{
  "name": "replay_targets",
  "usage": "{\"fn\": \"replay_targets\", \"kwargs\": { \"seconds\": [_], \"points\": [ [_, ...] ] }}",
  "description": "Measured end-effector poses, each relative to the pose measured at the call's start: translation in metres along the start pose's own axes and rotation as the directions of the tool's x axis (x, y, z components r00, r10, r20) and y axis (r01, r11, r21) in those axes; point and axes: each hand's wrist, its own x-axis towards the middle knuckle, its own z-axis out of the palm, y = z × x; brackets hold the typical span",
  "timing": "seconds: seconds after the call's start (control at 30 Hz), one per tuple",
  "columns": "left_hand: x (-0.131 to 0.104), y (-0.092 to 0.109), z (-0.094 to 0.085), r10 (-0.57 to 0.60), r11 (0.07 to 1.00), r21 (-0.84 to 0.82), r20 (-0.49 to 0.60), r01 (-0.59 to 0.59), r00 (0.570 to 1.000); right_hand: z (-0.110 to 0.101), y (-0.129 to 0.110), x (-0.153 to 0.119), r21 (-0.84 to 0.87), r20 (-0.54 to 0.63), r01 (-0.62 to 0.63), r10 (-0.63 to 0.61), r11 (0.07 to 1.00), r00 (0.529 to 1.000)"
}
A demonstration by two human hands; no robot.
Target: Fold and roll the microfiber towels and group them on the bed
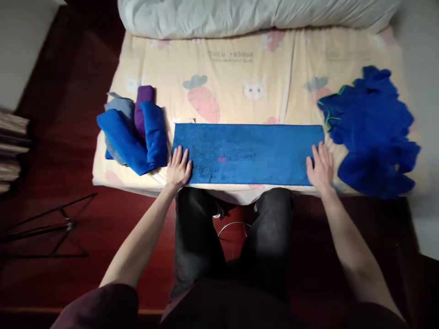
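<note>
A blue towel [267, 153] lies flat as a long rectangle along the front edge of the bed, with dark stains and a small reddish spot on its left half. My left hand [179, 167] rests on its left end, fingers stretched out. On the right end lies my right hand [321, 167], also flat with fingers apart. Left of the towel sits a group of folded or rolled cloths: a blue one [123, 139], a purple one [140, 116] and a grey one [121, 107]. A loose heap of crumpled blue cloths [377, 132], some green-edged, is at the right.
The bed's yellow sheet [236, 96] carries carrot and rabbit prints. A pale rolled quilt [247, 18] runs along its back. A black metal stand [68, 226] is on the red floor [137, 278] at left. My knees touch or nearly touch the bed's front edge.
</note>
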Motion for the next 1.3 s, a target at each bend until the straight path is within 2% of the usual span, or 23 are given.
{"fn": "replay_targets", "kwargs": {
  "seconds": [0.07,0.13,0.2,0.27,0.33,0.37,0.47,0.5,0.6,0.7,0.83,0.93,1.1,1.17,1.3],
  "points": [
    [-0.042,-0.003,-0.002,-0.067,0.997,-0.03,-0.005,0.067,0.998,-0.006,0.02,-0.053,0.004,0.068,0.055,-0.056,0.998,0.996],
    [-0.083,0.002,-0.005,-0.172,0.983,-0.06,0.007,0.172,0.985,-0.011,0.043,-0.1,-0.012,0.125,-0.006,0.008,1.0,0.992],
    [-0.126,0.016,-0.005,-0.255,0.962,-0.082,0.051,0.259,0.966,-0.014,0.06,-0.137,-0.011,0.106,-0.171,0.171,0.985,0.98],
    [-0.172,0.037,-0.001,-0.287,0.953,-0.083,0.072,0.293,0.955,-0.015,0.063,-0.166,0.059,0.034,-0.338,0.336,0.939,0.941],
    [-0.218,0.06,0.005,-0.258,0.963,-0.069,0.045,0.26,0.965,-0.01,0.047,-0.192,0.197,-0.018,-0.413,0.424,0.889,0.905],
    [-0.237,0.07,0.009,-0.225,0.973,-0.052,0.028,0.226,0.974,-0.005,0.031,-0.205,0.268,-0.017,-0.412,0.432,0.871,0.902],
    [-0.272,0.093,0.013,-0.136,0.99,0.021,-0.007,0.136,0.991,0.014,-0.044,-0.245,0.351,0.089,-0.378,0.372,0.857,0.924],
    [-0.275,0.097,0.013,-0.122,0.992,0.043,-0.01,0.122,0.992,0.02,-0.074,-0.258,0.319,0.117,-0.349,0.329,0.881,0.937],
    [-0.27,0.102,0.009,-0.106,0.991,0.086,-0.001,0.106,0.994,0.029,-0.153,-0.289,0.123,0.035,-0.275,0.272,0.954,0.962],
    [-0.261,0.103,0.006,-0.085,0.991,0.105,0.025,0.082,0.996,0.025,-0.197,-0.299,0.077,0.011,-0.156,0.155,0.985,0.988],
    [-0.262,0.102,0.006,-0.048,0.994,0.1,0.049,0.043,0.998,0.022,-0.211,-0.287,0.221,0.013,0.093,-0.098,0.971,0.995],
    [-0.265,0.098,0.009,-0.048,0.996,0.073,0.021,0.046,0.999,0.031,-0.214,-0.267,0.379,0.023,0.15,-0.171,0.913,0.985],
    [-0.267,0.088,0.015,-0.054,0.997,0.048,-0.025,0.055,0.998,0.06,-0.226,-0.231,0.703,0.052,0.023,-0.083,0.711,0.995],
    [-0.267,0.084,0.016,-0.067,0.997,0.043,-0.035,0.068,0.997,0.07,-0.231,-0.22,0.757,0.058,-0.027,-0.026,0.653,0.998],
    [-0.268,0.078,0.016,-0.111,0.993,0.039,-0.052,0.113,0.992,0.08,-0.236,-0.208,0.795,0.05,-0.065,0.042,0.603,0.998]
  ]
}}
